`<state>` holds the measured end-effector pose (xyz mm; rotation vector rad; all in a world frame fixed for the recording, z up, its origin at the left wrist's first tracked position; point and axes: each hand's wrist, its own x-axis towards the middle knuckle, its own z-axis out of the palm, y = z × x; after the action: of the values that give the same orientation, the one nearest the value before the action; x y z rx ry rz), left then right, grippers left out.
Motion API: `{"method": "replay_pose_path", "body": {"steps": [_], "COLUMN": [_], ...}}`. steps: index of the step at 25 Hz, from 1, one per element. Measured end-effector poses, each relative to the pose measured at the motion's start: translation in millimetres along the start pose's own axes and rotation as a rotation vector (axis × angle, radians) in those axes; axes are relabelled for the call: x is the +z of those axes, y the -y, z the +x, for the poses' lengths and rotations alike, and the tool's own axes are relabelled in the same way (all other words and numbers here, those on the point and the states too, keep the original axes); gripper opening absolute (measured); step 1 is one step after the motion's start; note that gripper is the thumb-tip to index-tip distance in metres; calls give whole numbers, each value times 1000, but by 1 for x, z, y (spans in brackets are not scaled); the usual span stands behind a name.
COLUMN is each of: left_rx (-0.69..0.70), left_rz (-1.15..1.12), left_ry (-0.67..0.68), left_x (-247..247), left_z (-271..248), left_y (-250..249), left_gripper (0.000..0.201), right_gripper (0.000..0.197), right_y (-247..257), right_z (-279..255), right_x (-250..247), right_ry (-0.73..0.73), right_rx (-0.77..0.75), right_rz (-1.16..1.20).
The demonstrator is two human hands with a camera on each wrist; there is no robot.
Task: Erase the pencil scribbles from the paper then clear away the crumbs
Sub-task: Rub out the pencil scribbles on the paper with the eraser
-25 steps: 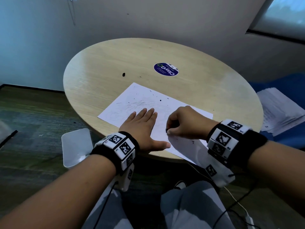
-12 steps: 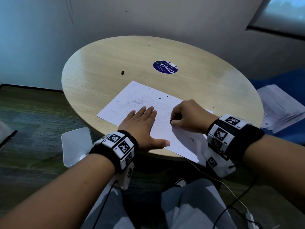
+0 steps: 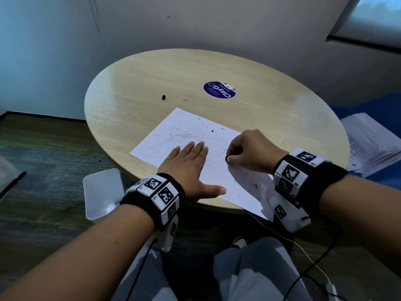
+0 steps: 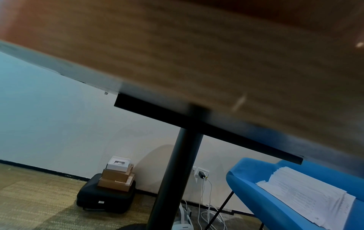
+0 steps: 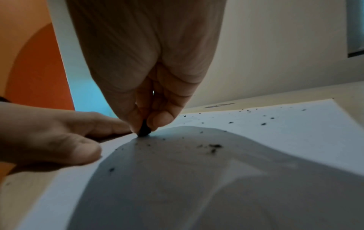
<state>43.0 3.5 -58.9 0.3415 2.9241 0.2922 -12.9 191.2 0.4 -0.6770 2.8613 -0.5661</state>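
A white sheet of paper [image 3: 195, 146] lies at an angle on a round, pale wood-grain surface [image 3: 271, 118], its near corner hanging a little past the edge closest to the person. Faint grey pencil scribbles [image 3: 184, 136] loop across the middle and left part of the sheet; the darkest strokes sit just beyond the left fingertips. Small dark crumbs [image 3: 252, 185] speckle the paper, thickest in a cluster near the right wrist and in a scatter along the far edge, with a few on the bare wood beyond.

The left hand [image 3: 191, 168] rests flat on the paper, palm down, fingers straight and close together, thumb spread out toward the near edge. Its grip is apart, holding nothing.

The right hand [image 3: 251, 151] is curled, its grip clamped on a small dark eraser [image 5: 144, 130] pinched between thumb and fingertips. The eraser's lower end touches the paper, just beside the left hand.

A round blue sticker [image 3: 219, 89] lies on the far part of the surface, well apart from the sheet. A white bin [image 3: 101, 192] stands on the floor at the person's left, and a stack of papers [image 3: 368, 142] rests on a blue seat at the right.
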Motion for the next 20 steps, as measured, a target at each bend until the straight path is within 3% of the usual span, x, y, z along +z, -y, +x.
{"method": "replay_pose_path", "body": {"steps": [3, 8, 12, 16, 20], "left_rx": [2, -3, 5, 2, 7], "left_rz": [-6, -15, -12, -15, -18], "left_ry": [-4, -7, -7, -2, -6], "left_x": [2, 1, 2, 1, 1], "left_z": [0, 0, 0, 0, 0], "left_y": [1, 0, 1, 0, 1], "left_gripper": [122, 121, 122, 122, 122], "right_gripper": [6, 10, 5, 9, 7], "right_y": [13, -1, 14, 2, 22], "right_z": [-7, 2, -11, 2, -11], "right_x": [9, -3, 8, -2, 10], "right_ry": [124, -19, 151, -16, 145], "right_rx": [-101, 21, -97, 10, -119], "right_rz": [20, -26, 26, -56, 1]}}
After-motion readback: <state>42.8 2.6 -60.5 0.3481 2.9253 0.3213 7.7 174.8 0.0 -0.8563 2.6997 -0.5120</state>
